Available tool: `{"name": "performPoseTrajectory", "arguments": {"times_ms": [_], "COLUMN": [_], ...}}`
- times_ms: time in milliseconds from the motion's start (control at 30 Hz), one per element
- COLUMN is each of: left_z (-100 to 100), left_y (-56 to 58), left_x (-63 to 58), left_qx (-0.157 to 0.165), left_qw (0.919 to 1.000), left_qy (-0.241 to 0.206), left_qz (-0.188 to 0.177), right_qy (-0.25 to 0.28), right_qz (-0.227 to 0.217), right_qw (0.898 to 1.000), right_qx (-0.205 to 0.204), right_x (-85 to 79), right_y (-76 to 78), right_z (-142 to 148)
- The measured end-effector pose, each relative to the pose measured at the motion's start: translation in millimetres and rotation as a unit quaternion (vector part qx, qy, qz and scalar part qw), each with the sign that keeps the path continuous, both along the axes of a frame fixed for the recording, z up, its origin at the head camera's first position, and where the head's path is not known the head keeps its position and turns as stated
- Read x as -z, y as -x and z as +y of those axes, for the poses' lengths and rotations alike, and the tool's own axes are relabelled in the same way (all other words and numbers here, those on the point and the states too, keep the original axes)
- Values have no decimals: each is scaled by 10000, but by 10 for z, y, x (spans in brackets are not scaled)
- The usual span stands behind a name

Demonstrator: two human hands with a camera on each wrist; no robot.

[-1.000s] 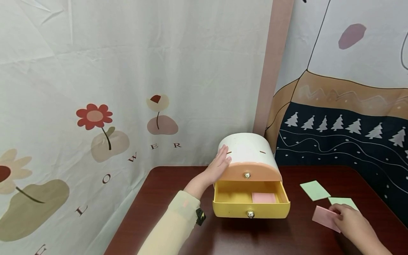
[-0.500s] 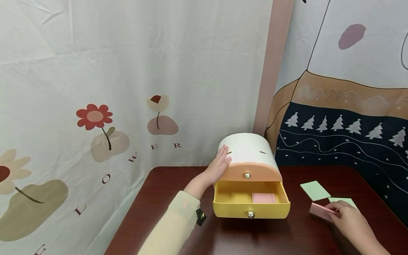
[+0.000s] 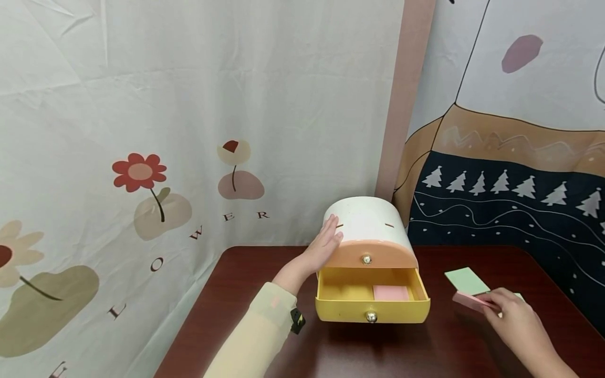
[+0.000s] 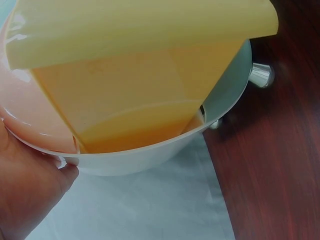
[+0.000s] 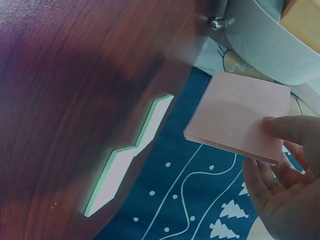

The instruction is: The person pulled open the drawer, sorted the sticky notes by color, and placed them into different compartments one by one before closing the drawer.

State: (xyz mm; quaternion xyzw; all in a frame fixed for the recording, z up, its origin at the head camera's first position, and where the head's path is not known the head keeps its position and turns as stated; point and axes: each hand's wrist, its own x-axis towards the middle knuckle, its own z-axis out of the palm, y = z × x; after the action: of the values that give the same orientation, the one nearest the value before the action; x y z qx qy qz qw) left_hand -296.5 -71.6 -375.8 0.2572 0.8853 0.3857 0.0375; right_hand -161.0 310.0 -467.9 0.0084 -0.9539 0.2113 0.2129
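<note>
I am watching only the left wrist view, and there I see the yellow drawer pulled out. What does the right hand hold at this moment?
Observer: The right hand pinches a pink pad between thumb and fingers.
Operator: Thank you. From my side the drawer looks bare. Is there something in it?
Observer: Yes, the head view shows a flat pink piece in the right half of the drawer.
Operator: And which things are lying near the right hand?
Observer: Two green pads lie on the table there; the hand partly covers one of them in the head view.
</note>
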Motion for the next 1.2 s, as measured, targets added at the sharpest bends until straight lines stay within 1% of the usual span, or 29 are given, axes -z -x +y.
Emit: {"name": "performPoseTrajectory", "arguments": {"times_ms": [100, 167, 300, 400, 500, 733, 800, 867, 1033, 1200], "left_z": [2, 3, 5, 8, 9, 8, 7, 7, 11, 13], "left_y": [-3, -7, -8, -4, 2, -7, -8, -8, -7, -9], "left_x": [-3, -5, -6, -7, -4, -12, -12, -12, -12, -9], "left_qx": [0, -7, -19, -30, -29, -32, -35, -41, -66, -66], "left_qw": [10000, 10000, 10000, 10000, 10000, 10000, 10000, 10000, 10000, 10000], "left_qy": [-28, -37, -27, -16, -13, -3, -10, -14, -7, -25], "left_qz": [-17, -34, -14, 16, 36, 29, 33, 36, 27, 23], "right_qy": [-64, -138, -294, -380, -432, -418, -380, -346, -273, -133], "right_qz": [268, 532, 1128, 1470, 1664, 1723, 1802, 1939, 2423, 2667], "right_qw": [9996, 9985, 9931, 9882, 9848, 9839, 9825, 9798, 9676, 9602], "right_qx": [7, -4, -100, -193, -251, -234, -269, -356, -649, -821], "right_x": [-25, -39, -71, -96, -120, -165, -176, -181, -207, -259], "right_y": [-6, -5, 2, 4, 2, -13, -17, -20, -11, -19], "right_z": [-35, -58, -96, -120, -143, -183, -197, -213, -266, -337]}}
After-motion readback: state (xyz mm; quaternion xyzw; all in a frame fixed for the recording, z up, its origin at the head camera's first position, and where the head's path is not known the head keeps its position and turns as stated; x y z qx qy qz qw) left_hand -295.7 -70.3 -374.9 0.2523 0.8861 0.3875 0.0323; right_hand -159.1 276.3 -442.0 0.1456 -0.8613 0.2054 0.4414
